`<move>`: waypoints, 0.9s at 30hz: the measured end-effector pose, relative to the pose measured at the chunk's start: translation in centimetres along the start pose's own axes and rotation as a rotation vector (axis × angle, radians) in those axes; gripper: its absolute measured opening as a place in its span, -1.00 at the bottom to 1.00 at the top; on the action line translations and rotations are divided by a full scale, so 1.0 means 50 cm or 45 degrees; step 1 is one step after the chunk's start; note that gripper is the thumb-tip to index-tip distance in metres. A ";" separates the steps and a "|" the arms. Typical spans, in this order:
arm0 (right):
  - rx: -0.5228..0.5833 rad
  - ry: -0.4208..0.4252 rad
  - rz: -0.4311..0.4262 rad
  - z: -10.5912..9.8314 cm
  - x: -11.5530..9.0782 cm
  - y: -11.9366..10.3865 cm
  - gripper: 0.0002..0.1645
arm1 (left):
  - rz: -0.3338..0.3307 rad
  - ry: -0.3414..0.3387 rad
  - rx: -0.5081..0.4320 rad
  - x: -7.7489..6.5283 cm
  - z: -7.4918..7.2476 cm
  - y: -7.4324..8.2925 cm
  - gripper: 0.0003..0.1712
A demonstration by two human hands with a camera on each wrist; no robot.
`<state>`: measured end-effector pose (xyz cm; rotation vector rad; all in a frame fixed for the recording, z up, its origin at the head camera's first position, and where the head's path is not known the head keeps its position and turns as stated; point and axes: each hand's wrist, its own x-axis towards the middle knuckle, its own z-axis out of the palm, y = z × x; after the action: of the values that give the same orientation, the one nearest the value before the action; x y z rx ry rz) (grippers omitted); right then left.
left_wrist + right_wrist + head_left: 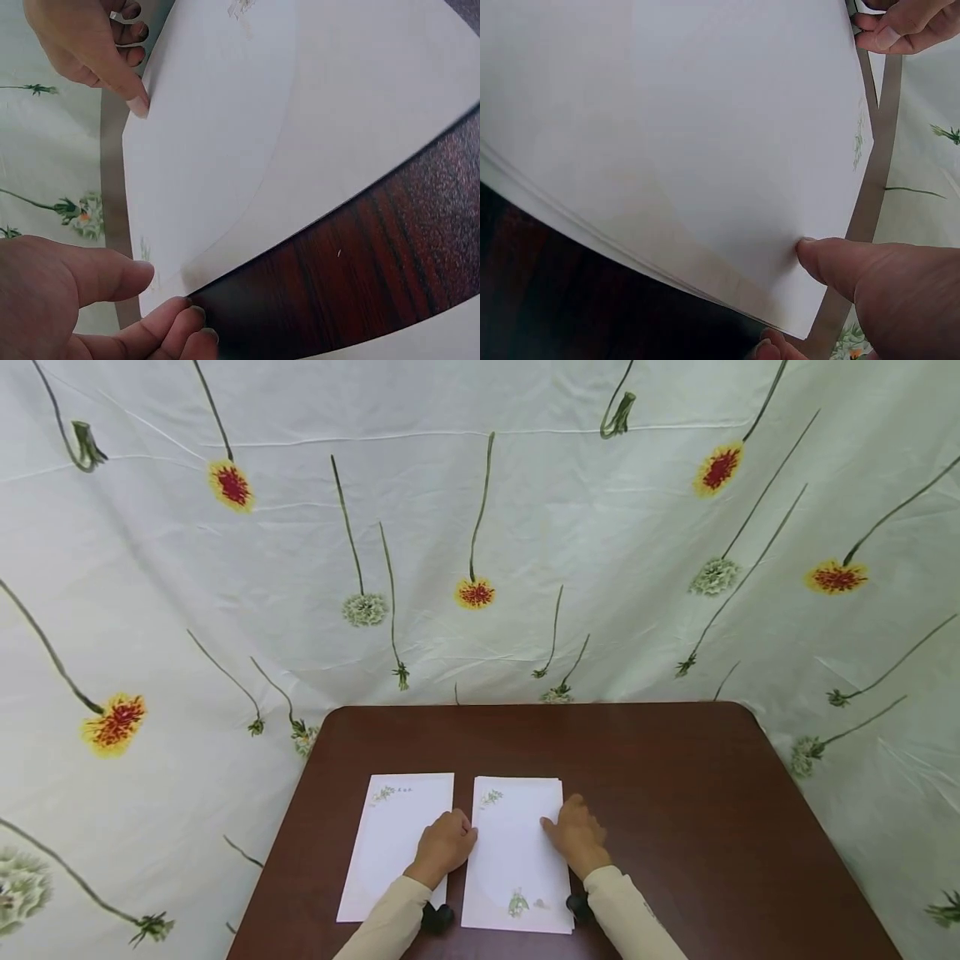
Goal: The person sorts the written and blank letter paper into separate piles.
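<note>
A stack of white paper [517, 852] with pale printed plants lies on the brown table. At its left edge is my left hand [444, 843], fingers curled; in the left wrist view its thumb [124, 277] reaches over the paper while the fingertips [187, 319] meet the edge. My right hand [579, 837] grips the right edge, its thumb [829, 259] pressed on the top sheet and the other fingers down beside the edge, partly hidden. Several layers show along that side in the right wrist view. Another white sheet [405, 835] with a printed plant lies left of the stack, partly under my left forearm.
The dark brown table [675, 793] has rounded far corners and extends to both sides of the papers. Behind and around it hangs a pale cloth [420, 543] printed with flowers and stems. Dark wrist devices [437, 918] are at both wrists.
</note>
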<state>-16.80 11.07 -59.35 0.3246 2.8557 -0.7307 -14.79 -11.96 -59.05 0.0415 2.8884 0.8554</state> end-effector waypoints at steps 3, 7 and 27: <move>0.002 -0.002 0.011 0.002 0.000 0.000 -0.21 | 0.009 0.012 -0.001 0.000 0.003 0.000 -0.81; 0.024 -0.007 0.018 0.005 -0.001 -0.001 -0.23 | 0.022 0.032 -0.013 0.000 0.003 0.002 -0.82; 0.235 -0.032 0.020 -0.017 -0.006 0.004 -0.47 | -0.062 0.002 -0.212 0.004 0.018 0.005 -0.75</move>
<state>-16.58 11.63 -58.66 0.3593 2.7646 -0.9906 -14.88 -11.28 -59.68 -0.0453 2.7959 1.0828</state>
